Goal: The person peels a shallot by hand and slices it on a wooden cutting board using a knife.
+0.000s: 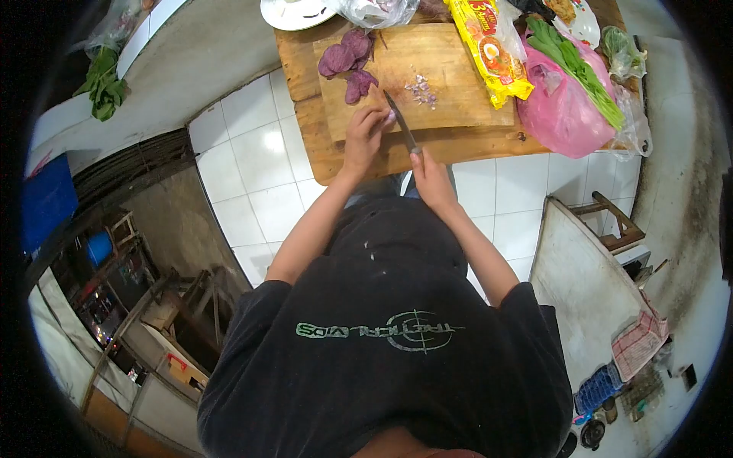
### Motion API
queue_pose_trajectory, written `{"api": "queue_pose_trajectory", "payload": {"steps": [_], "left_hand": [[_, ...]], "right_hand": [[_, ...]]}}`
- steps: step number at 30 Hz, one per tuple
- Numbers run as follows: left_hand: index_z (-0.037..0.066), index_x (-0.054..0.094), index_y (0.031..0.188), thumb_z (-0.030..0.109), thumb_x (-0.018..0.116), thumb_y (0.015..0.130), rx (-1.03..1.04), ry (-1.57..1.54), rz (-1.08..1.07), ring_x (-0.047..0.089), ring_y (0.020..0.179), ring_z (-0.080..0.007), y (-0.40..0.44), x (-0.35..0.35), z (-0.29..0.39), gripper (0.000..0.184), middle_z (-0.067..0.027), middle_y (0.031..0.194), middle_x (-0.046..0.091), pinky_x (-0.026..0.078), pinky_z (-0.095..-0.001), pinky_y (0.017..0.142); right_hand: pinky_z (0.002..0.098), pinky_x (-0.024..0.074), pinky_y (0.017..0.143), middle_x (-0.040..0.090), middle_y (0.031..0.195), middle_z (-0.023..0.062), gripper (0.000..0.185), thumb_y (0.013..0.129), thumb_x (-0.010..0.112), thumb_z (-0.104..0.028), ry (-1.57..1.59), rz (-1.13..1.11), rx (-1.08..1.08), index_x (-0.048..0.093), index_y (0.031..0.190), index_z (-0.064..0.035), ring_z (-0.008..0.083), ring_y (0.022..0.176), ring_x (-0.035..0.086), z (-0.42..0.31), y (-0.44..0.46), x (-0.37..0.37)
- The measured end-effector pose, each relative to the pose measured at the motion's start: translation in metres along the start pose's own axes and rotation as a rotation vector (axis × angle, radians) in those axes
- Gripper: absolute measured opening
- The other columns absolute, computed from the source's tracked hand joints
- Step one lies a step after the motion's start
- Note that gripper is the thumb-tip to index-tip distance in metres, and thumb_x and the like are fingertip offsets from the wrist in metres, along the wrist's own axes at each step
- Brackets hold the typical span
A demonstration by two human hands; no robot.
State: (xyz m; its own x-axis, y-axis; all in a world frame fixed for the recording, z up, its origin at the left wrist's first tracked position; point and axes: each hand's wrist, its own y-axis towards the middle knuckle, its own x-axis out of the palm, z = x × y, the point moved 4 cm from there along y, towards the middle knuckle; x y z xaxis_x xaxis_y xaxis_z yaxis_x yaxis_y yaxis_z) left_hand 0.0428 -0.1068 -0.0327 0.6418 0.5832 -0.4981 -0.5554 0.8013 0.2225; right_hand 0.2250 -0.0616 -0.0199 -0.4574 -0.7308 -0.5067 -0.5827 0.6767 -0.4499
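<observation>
On the wooden cutting board [458, 61], my left hand [365, 133] pinches a small pale purple piece of shallot [391, 117]. My right hand [432, 177] is closed round the handle of a kitchen knife [400, 120]. Its blade points away from me and lies right beside the shallot; whether it touches cannot be made out. Finely chopped shallot bits [421, 91] lie scattered to the right of the blade. Beyond my left fingers are several dark purple, wrinkled pieces [340, 56], whose kind I cannot tell.
A yellow noodle packet [489, 49] overlaps the board's right side. Next to it, leafy greens [574, 62] lie on a pink plastic bag [561, 114]. At the back left are a white plate [298, 14] and a clear plastic bag [378, 11]. The wooden table's [305, 114] near edge faces me.
</observation>
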Motion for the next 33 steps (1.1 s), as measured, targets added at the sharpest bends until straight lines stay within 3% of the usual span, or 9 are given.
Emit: {"api": "queue_pose_trajectory", "payload": {"steps": [5, 8, 11, 14, 23, 26, 29, 30, 33], "left_hand": [[0.0, 0.069, 0.097, 0.004, 0.073, 0.081, 0.001, -0.013, -0.019, 0.063, 0.095, -0.0337, 0.0, 0.003, -0.008, 0.017, -0.0142, 0.102, 0.066, 0.051, -0.0396, 0.081], [0.0, 0.068, 0.099, 0.003, 0.072, 0.081, 0.019, 0.007, -0.011, 0.063, 0.095, -0.033, 0.001, -0.001, -0.001, 0.019, -0.0144, 0.104, 0.065, 0.051, -0.039, 0.08], [0.0, 0.066, 0.101, 0.005, 0.073, 0.081, -0.115, -0.099, -0.067, 0.064, 0.093, -0.0323, -0.001, 0.0, -0.004, 0.022, -0.0149, 0.104, 0.064, 0.051, -0.0388, 0.079], [0.0, 0.062, 0.106, 0.007, 0.073, 0.083, -0.064, -0.027, -0.102, 0.062, 0.094, -0.0318, 0.001, -0.003, 0.002, 0.027, -0.0149, 0.103, 0.061, 0.051, -0.0395, 0.08], [0.0, 0.058, 0.108, 0.006, 0.071, 0.084, -0.12, 0.033, -0.13, 0.062, 0.093, -0.03, 0.007, 0.003, -0.006, 0.029, -0.0146, 0.099, 0.056, 0.05, -0.0376, 0.082], [0.0, 0.058, 0.11, 0.007, 0.071, 0.086, -0.282, -0.127, -0.139, 0.064, 0.088, -0.0206, 0.009, -0.005, -0.001, 0.028, -0.011, 0.1, 0.06, 0.051, -0.0325, 0.078], [0.0, 0.06, 0.111, 0.009, 0.072, 0.089, -0.541, -0.417, -0.092, 0.065, 0.089, -0.0116, -0.001, -0.003, -0.03, 0.027, -0.0065, 0.104, 0.065, 0.05, -0.0273, 0.074], [0.002, 0.061, 0.119, 0.01, 0.067, 0.094, -0.599, -0.594, -0.035, 0.063, 0.091, -0.0118, 0.001, -0.011, -0.015, 0.027, -0.0043, 0.107, 0.065, 0.05, -0.0236, 0.082], [0.0, 0.06, 0.122, 0.01, 0.066, 0.095, -0.765, -0.732, -0.049, 0.063, 0.096, -0.0134, 0.0, -0.025, -0.018, 0.029, -0.0059, 0.109, 0.066, 0.05, -0.0251, 0.088]], "right_hand": [[0.0604, 0.0478, 0.062, 0.061, 0.067, 0.0296, 0.037, 0.103, 0.046, -0.035, -0.153, 0.099, -0.048, 0.05, 0.109, 0.0007, 0.0517, 0.069, 0.062, 0.006, 0.008, 0.013], [0.0571, 0.0516, 0.055, 0.063, 0.064, 0.0262, 0.035, 0.102, 0.048, -0.037, -0.316, 0.104, -0.042, 0.048, 0.108, -0.0024, 0.0476, 0.064, 0.064, 0.002, 0.009, 0.015], [0.0522, 0.0528, 0.049, 0.063, 0.063, 0.0235, 0.036, 0.102, 0.048, -0.038, -0.497, 0.1, -0.07, 0.047, 0.112, -0.0036, 0.0425, 0.06, 0.066, 0.007, 0.012, 0.018], [0.0494, 0.053, 0.047, 0.064, 0.064, 0.0212, 0.035, 0.101, 0.049, -0.038, -0.538, 0.142, -0.138, 0.048, 0.111, -0.0037, 0.0396, 0.057, 0.066, 0.006, 0.012, 0.014], [0.0557, 0.0504, 0.058, 0.065, 0.07, 0.0236, 0.035, 0.1, 0.054, -0.036, -0.235, 0.168, -0.152, 0.049, 0.109, -0.0024, 0.0473, 0.066, 0.063, 0.017, 0.012, -0.007], [0.0572, 0.0487, 0.062, 0.065, 0.072, 0.0249, 0.034, 0.099, 0.057, -0.034, -0.042, 0.138, -0.133, 0.051, 0.112, -0.003, 0.0494, 0.069, 0.062, 0.002, 0.011, -0.025], [0.0537, 0.0506, 0.065, 0.067, 0.081, 0.0234, 0.033, 0.096, 0.061, -0.029, -0.14, 0.199, -0.187, 0.053, 0.117, -0.0054, 0.0474, 0.075, 0.064, -0.009, 0.018, -0.033], [0.0527, 0.0516, 0.065, 0.067, 0.088, 0.0226, 0.034, 0.094, 0.062, -0.027, -0.164, 0.241, -0.275, 0.054, 0.119, -0.0057, 0.0465, 0.077, 0.064, -0.015, 0.023, -0.033], [0.0495, 0.0542, 0.068, 0.065, 0.11, 0.0196, 0.038, 0.09, 0.066, -0.022, -0.257, 0.313, -0.459, 0.054, 0.122, -0.0067, 0.0438, 0.081, 0.066, -0.033, 0.048, -0.024]]}}
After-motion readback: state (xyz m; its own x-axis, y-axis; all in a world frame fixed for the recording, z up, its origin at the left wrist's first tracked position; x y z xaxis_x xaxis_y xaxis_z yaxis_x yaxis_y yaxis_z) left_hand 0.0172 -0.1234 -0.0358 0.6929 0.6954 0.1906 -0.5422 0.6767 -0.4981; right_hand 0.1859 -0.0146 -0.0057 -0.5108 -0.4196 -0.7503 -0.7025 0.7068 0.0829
